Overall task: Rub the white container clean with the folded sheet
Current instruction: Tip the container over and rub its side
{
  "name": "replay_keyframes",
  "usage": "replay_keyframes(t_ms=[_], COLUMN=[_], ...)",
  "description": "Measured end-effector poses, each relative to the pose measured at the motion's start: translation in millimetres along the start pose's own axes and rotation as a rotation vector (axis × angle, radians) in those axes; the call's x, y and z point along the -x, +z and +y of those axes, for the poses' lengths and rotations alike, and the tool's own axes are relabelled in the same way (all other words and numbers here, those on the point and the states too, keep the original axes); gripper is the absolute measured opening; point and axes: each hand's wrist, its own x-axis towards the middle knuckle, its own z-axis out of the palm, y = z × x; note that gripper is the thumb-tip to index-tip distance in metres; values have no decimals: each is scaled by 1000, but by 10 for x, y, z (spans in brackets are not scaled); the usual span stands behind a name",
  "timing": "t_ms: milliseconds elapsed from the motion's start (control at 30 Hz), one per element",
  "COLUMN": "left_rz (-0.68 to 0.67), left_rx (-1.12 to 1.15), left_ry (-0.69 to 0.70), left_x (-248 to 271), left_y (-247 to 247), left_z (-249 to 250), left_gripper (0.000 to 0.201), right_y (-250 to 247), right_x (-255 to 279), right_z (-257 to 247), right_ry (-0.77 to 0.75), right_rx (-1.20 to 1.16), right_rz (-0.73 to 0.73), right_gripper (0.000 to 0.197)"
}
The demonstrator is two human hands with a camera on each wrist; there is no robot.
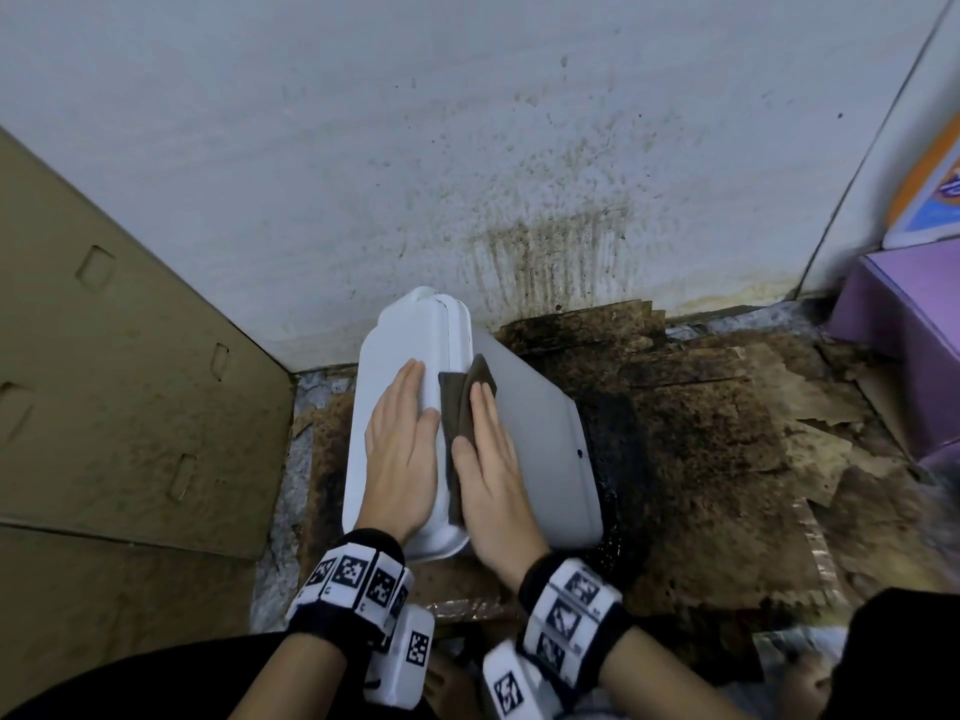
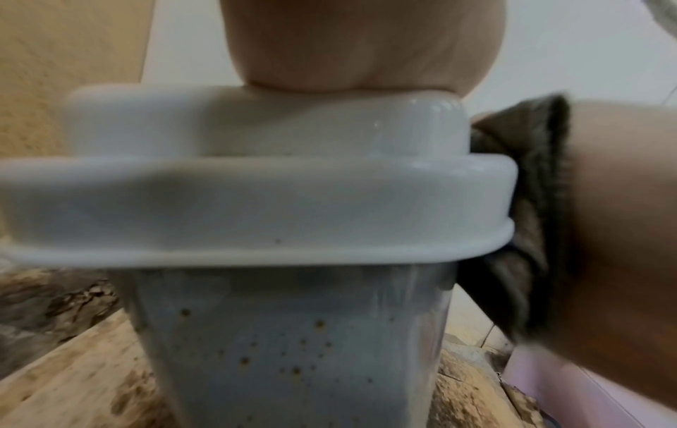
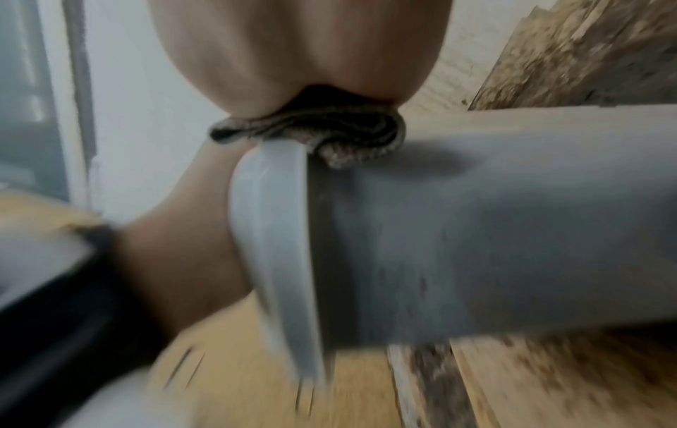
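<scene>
A white container (image 1: 540, 439) lies on its side on stained cardboard, its white lid (image 1: 395, 356) facing left. My left hand (image 1: 402, 439) rests flat on the lid, fingers straight. My right hand (image 1: 485, 459) presses a folded dark brown sheet (image 1: 460, 407) flat against the container's upper side, right beside the lid's rim. In the left wrist view the lid (image 2: 256, 202) fills the frame, with the sheet (image 2: 527, 202) wedged at its right edge and brown specks on the container body (image 2: 293, 347). The right wrist view shows the sheet (image 3: 318, 133) squeezed under my palm on the container (image 3: 476, 231).
A speckled white wall (image 1: 467, 148) rises right behind the container. A brown cardboard panel (image 1: 104, 356) stands at the left. Purple boxes (image 1: 904, 324) sit at the right. Dark wet, torn cardboard (image 1: 701, 433) covers the floor to the right of the container.
</scene>
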Motion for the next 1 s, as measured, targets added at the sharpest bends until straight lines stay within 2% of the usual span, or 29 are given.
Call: replay_keyframes(t_ms=[167,367,667,900,1000], left_rz=[6,19,8,10,9], left_rx=[29,54,79,74,67], left_ry=[0,-34,-45,-41,-33], left_x=[0,10,2,3,0], left_y=[-21,-84,-143,-137,-114], left_z=[-45,-128,-243,-227,-189], left_gripper=[59,57,54,54,55], right_y=[-200,-155,-420,-482,-391], right_x=[-415,-285,-101,-152,-60], right_z=[95,766,1624,1612,1444], right_ry=[81,63,338,463,409], right_rx=[-68,77,91,82,47], right_rz=[-89,-38,63,5,7], right_gripper=[53,52,51,54,53])
